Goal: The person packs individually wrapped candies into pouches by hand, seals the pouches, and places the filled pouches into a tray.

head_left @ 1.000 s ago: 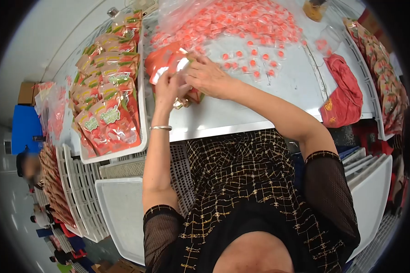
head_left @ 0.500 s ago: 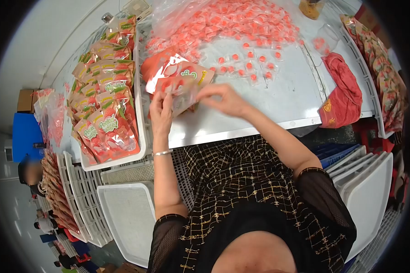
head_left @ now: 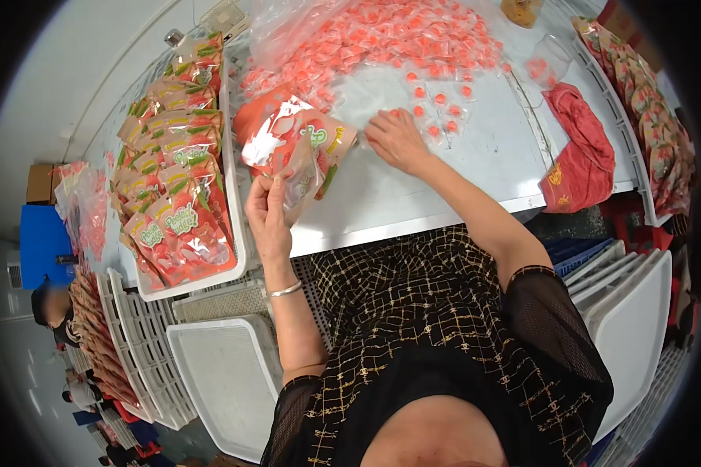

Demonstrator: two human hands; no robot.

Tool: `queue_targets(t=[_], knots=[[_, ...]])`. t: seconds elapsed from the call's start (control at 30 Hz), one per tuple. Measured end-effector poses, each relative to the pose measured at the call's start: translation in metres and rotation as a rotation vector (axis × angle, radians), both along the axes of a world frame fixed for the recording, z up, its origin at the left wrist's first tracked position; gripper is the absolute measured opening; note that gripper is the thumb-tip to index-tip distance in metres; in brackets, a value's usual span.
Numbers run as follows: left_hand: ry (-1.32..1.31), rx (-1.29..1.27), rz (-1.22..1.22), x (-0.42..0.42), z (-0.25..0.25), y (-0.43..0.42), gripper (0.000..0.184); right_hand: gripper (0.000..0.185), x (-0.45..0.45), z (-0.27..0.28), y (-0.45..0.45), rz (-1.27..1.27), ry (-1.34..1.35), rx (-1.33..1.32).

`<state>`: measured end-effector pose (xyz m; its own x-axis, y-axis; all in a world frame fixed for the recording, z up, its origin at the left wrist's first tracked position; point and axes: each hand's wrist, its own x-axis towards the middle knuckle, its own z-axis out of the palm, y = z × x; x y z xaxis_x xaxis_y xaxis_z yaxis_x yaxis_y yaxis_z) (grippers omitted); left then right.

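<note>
Pouches (head_left: pixel 183 222) line the tray (head_left: pixel 241 247) at ten o'clock; the left hand (head_left: pixel 269 218) pinches another pouch (head_left: pixel 304 177); what the right hand (head_left: pixel 399 142) holds is unclear; sweets (head_left: pixel 397 39) remain loose at twelve.

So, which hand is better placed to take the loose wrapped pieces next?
Probably the right hand: it is close beside the loose wrapped pieces, while the left hand holds a pouch.

From my remote post I record a plain white wall (head_left: pixel 78 82) beyond the left of a pale grey worktable (head_left: pixel 506 148), whose front edge reflects bright light. A blue panel (head_left: pixel 43 241) appears below a cardboard box (head_left: pixel 40 184) at far left. Dark speckled floor (head_left: pixel 572 226) shows past the worktable's right side.
</note>
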<state>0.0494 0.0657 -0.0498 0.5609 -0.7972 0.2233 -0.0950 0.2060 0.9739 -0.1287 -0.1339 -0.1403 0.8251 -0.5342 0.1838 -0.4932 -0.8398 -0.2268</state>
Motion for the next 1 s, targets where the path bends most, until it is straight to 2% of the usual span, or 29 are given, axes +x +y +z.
queue_targets(t=[0.03, 0.1, 0.13, 0.2, 0.27, 0.33, 0.4, 0.57, 0.63, 0.67, 0.73, 0.87, 1.0], knots=[[0.005, -0.002, -0.009, 0.001, -0.004, -0.003, 0.029, 0.035, -0.006, -0.003, 0.005, -0.009, 0.005, -0.002], [0.002, -0.002, -0.021, 0.004, -0.011, -0.006, 0.021, 0.027, -0.012, -0.014, 0.016, -0.014, -0.457, -0.237], [0.042, 0.017, -0.038, 0.004, -0.012, -0.006, 0.020, 0.027, -0.016, -0.008, 0.014, -0.015, -0.456, -0.234], [0.061, 0.013, -0.035, 0.002, -0.010, -0.005, 0.020, 0.022, -0.031, 0.008, 0.003, -0.113, -0.794, 0.010], [0.078, 0.007, -0.038, 0.000, -0.009, -0.005, 0.020, 0.022, -0.053, -0.005, -0.005, -0.140, -0.694, -0.013], [0.062, -0.036, 0.066, -0.001, -0.009, -0.006, 0.028, 0.022, -0.080, -0.024, -0.019, -0.173, -0.594, -0.040], [0.056, -0.050, 0.111, -0.004, -0.003, -0.006, 0.027, 0.022, -0.095, -0.045, -0.046, -0.197, -0.555, -0.191], [0.018, -0.049, 0.167, -0.008, 0.001, 0.001, 0.027, 0.017, -0.095, -0.005, -0.047, -0.219, -0.629, -0.116], [-0.010, -0.023, 0.167, -0.010, 0.000, 0.001, 0.027, 0.018, -0.077, -0.003, -0.036, -0.168, -0.704, 0.114], [-0.013, -0.021, 0.169, -0.010, 0.000, 0.001, 0.027, 0.018, -0.070, -0.004, -0.027, -0.166, -0.707, 0.117], [-0.008, -0.053, 0.139, -0.012, 0.002, 0.000, 0.027, 0.021, -0.056, -0.008, -0.012, -0.093, -0.668, 0.019], [0.063, -0.060, 0.175, -0.016, 0.012, 0.005, 0.027, 0.024, -0.046, -0.015, -0.013, -0.048, -0.620, -0.001], [0.062, -0.051, 0.165, -0.009, 0.008, 0.013, 0.028, 0.030, -0.062, -0.022, -0.043, -0.163, -0.523, -0.149]])
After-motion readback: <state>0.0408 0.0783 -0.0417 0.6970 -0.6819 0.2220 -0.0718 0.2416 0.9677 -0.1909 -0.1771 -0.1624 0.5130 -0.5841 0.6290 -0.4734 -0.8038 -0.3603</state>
